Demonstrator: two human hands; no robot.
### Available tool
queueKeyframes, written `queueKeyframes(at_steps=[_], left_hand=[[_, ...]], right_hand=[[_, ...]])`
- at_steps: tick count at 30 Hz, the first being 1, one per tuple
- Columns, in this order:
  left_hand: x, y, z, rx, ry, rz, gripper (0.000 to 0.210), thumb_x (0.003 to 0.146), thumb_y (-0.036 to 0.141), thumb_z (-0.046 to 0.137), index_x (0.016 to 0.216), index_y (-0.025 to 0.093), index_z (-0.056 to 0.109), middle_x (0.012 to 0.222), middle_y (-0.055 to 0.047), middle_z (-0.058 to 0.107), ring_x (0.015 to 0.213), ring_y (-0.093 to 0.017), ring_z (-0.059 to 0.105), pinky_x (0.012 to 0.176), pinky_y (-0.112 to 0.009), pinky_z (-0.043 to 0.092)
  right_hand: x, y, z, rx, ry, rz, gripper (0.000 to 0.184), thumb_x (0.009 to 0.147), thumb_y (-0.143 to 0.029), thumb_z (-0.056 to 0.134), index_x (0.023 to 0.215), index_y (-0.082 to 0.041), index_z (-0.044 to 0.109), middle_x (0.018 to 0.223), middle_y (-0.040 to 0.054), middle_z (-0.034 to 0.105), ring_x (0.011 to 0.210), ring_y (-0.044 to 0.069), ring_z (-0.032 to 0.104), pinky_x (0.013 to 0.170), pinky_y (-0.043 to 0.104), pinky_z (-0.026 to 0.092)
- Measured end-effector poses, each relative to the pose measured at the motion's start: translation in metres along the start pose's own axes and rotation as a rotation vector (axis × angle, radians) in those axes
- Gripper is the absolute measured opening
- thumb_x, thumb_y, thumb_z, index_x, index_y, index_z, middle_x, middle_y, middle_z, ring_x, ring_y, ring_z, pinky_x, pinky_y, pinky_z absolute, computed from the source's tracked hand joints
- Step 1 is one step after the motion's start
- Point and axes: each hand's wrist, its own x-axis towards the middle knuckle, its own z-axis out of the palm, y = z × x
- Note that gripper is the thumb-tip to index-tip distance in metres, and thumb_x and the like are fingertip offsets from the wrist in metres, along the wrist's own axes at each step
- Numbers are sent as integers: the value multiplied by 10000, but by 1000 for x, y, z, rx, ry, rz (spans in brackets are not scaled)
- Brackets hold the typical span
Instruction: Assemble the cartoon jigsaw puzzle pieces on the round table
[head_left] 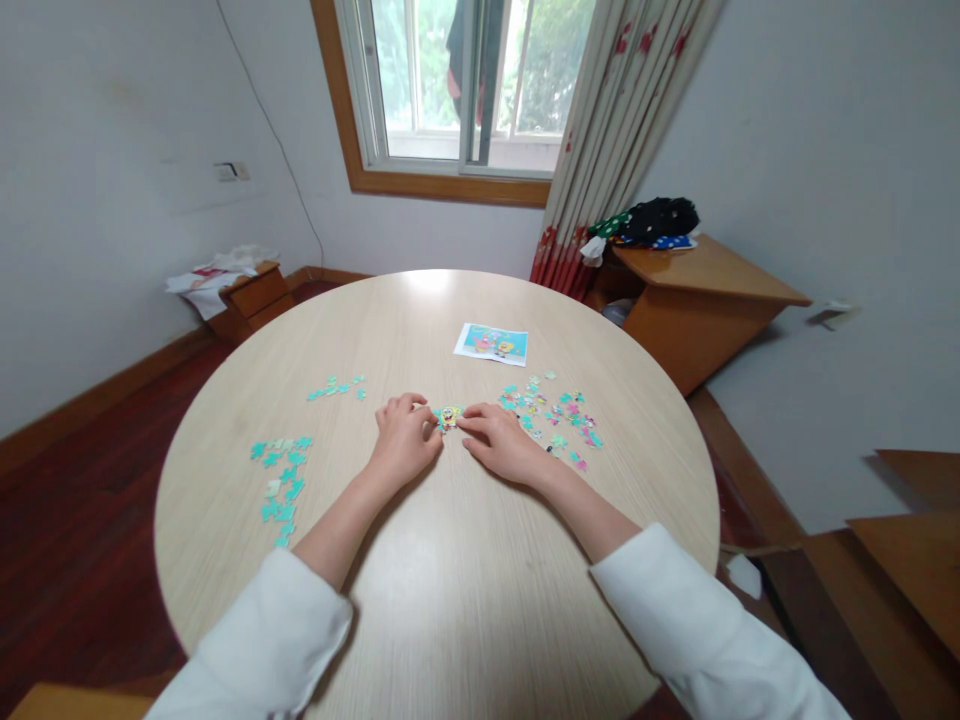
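Observation:
A small joined patch of jigsaw pieces [449,414] lies on the round table in front of me, with a yellow cartoon face on it. My left hand [407,440] is at its left edge, fingers curled and closed against it. From the other side, my right hand [501,442] grips the right edge between thumb and fingertips. Fingers cover the patch's outer edges, so the exact joints there are hidden. Right of my right hand are scattered loose jigsaw pieces [559,440], turquoise, pink and yellow.
A printed reference picture [492,344] lies beyond my hands on the table [450,620]. Turquoise pieces sit in a small group [337,388] and a longer group [283,490] at left. A wooden cabinet [705,270] with cloths stands behind right, a small drawer unit [259,300] behind left.

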Motion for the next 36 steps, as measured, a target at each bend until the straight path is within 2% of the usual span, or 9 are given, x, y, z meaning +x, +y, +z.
queueKeyframes(at_steps=[17,26,32,36], left_hand=[[1,0,1,-18,3,-34,111,780,241,574,794,191,672,1098,-98,573,1003,-264,492,857,-444,340],[0,1,2,-24,10,-42,153,785,239,590,914,210,666,1104,-96,561,1014,-262,485,861,-433,337],[0,4,0,-27,-18,-24,113,777,216,588,806,223,697,1117,-87,556,1001,-261,486,856,-440,340],[1,4,0,-18,-15,-21,144,781,205,563,807,219,704,1116,-94,559,994,-265,485,846,-446,345]], right_hand=[[0,-3,-3,6,-19,19,269,829,-178,565,1081,-194,659,1158,106,595,1099,222,518,975,441,342],[0,-6,-5,10,-34,29,269,828,-169,561,1079,-186,657,1155,100,595,1091,223,516,969,432,342],[0,-5,-4,1,-22,18,259,829,-172,562,1067,-203,662,1143,96,596,1079,219,521,961,433,345],[0,-4,-3,-4,-26,24,267,830,-179,564,1080,-195,657,1154,100,592,1083,218,520,967,430,341]])
